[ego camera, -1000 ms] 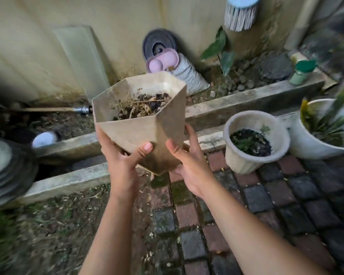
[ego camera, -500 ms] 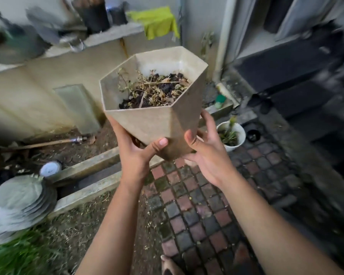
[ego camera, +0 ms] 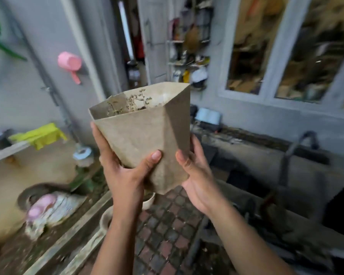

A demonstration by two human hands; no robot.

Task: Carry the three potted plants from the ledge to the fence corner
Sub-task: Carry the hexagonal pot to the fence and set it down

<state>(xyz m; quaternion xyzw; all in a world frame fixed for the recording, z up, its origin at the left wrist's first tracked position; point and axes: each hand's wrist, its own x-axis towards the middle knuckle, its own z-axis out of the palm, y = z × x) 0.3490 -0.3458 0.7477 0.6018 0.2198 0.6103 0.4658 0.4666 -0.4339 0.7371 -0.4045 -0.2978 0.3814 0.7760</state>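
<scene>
A beige hexagonal pot (ego camera: 145,133) with dry twigs poking above its rim is held up at chest height in the middle of the view. My left hand (ego camera: 125,171) grips its lower left side with the thumb across the front. On the lower right side my right hand (ego camera: 197,173) cups the pot, thumb on the front face. Below the pot, two pale round pots (ego camera: 106,216) stand on the ground, mostly hidden by my left arm.
A brick path (ego camera: 167,231) runs underfoot beside a concrete curb (ego camera: 83,225). A low wall with a yellow cloth (ego camera: 42,134) is at the left. A pink scoop (ego camera: 70,63) hangs on the grey wall. Windows (ego camera: 286,48) and dark clutter fill the right.
The view has swung up and to the right, from the garden bed to the house wall and windows. The pot has stayed in both hands and now sits higher, hiding its soil.
</scene>
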